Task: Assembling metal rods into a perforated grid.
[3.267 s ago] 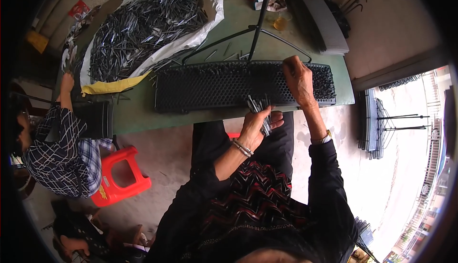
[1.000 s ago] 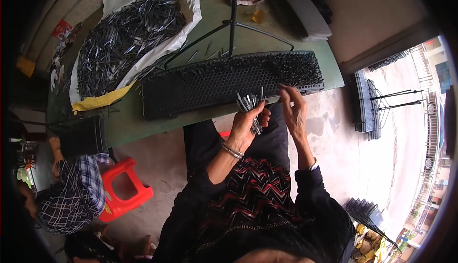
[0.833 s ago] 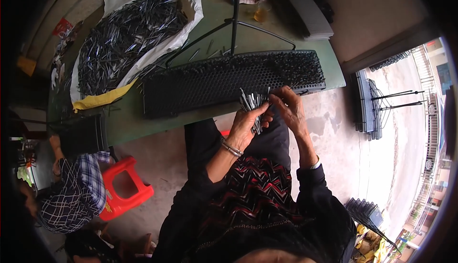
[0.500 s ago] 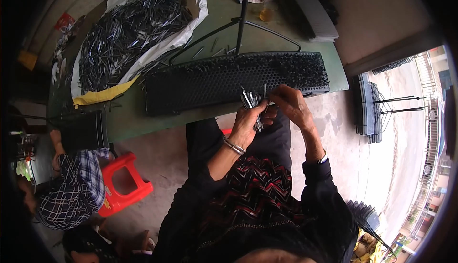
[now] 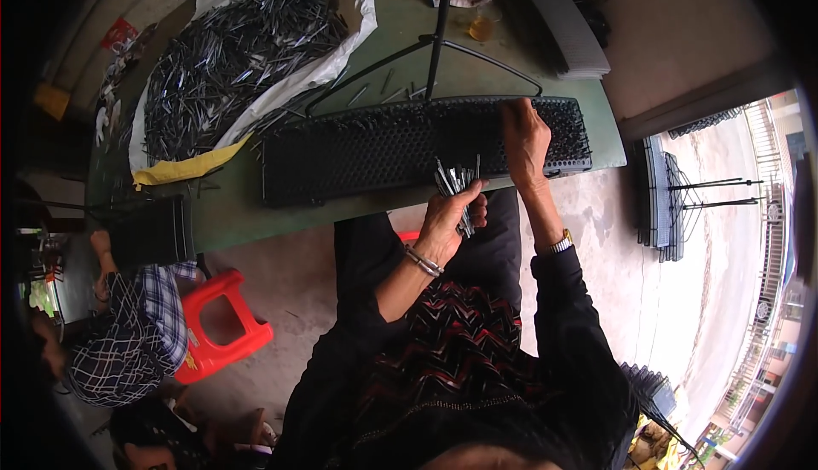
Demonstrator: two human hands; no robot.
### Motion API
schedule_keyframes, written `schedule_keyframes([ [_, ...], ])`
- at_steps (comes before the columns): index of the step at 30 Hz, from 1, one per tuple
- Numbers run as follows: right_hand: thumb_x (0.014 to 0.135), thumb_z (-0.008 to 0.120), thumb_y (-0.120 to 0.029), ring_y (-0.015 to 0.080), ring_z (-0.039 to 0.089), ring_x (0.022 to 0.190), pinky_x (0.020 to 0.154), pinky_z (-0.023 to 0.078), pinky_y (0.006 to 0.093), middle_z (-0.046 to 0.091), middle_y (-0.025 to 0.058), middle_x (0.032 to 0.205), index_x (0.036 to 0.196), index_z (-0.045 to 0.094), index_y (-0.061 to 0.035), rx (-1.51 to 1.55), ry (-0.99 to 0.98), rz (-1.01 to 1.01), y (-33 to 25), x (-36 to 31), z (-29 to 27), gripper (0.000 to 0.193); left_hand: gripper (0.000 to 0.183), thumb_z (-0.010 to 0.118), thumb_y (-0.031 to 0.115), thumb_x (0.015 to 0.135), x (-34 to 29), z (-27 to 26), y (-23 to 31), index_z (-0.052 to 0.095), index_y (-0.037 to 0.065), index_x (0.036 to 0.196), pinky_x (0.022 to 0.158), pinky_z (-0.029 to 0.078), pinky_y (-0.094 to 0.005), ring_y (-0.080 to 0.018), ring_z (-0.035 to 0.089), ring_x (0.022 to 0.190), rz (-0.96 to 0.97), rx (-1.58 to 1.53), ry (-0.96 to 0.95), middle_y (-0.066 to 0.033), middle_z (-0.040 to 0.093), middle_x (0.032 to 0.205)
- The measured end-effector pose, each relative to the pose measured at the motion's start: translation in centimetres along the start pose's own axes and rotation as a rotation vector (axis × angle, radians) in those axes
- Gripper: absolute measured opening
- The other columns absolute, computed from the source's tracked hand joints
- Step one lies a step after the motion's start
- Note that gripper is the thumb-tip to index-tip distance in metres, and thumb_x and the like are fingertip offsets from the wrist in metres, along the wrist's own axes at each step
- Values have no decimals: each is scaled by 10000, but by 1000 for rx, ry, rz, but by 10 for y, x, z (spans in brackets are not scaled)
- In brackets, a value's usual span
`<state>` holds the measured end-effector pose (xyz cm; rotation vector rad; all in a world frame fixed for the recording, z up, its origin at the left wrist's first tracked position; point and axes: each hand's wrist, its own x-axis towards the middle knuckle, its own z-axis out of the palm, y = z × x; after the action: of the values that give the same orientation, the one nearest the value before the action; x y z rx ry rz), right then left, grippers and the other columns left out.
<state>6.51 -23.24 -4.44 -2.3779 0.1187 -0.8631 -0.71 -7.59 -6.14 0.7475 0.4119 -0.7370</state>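
My left hand [image 5: 450,221] is closed round a bunch of thin, shiny dark strips [image 5: 452,178], just off the table's near edge. Before me lies a long black perforated panel [image 5: 341,156] with rows of small holes; dark strips stand in its holes along the far side and thickly at the right end. Over the right part of this panel, my right hand [image 5: 527,142] reaches down with its fingers pinched together. Whatever those fingertips hold, if anything, is hidden behind the hand.
An open white sack [image 5: 362,23] of loose strips lies on the green table [image 5: 392,65]. A black metal frame [image 5: 436,48] rises behind the panel. Flat grey sheets [image 5: 562,27] are stacked at the back right. A co-worker [image 5: 128,334] and a red stool [image 5: 226,329] are at left.
My right hand has moved away from the left hand, up and right onto the panel's far right part. My left hand stays near the same place with its bunch of strips.
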Motion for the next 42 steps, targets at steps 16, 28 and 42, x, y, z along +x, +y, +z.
schedule_keyframes([
  [16,822,623,-78,202,615,697,644,486,317,649,103,804,964,642,-6,373,-657,252,-22,-20,-51,160,166,701,164,827,2,-2,6,646,38,919,468,390,-229,-103,536,564,4,-9,-97,-49,621,718],
  [28,862,564,-59,320,586,692,639,465,360,582,151,759,882,555,-25,51,-31,10,-4,3,-16,41,195,631,239,888,-5,5,6,621,72,989,531,463,-255,-120,588,675,-2,96,-38,-96,675,855],
  [42,840,628,-203,313,594,823,681,486,398,559,125,934,972,653,-128,-359,-258,-30,-10,5,-20,154,204,649,274,881,-12,12,15,609,78,920,420,287,-186,-57,451,524,13,132,-139,-36,604,692],
])
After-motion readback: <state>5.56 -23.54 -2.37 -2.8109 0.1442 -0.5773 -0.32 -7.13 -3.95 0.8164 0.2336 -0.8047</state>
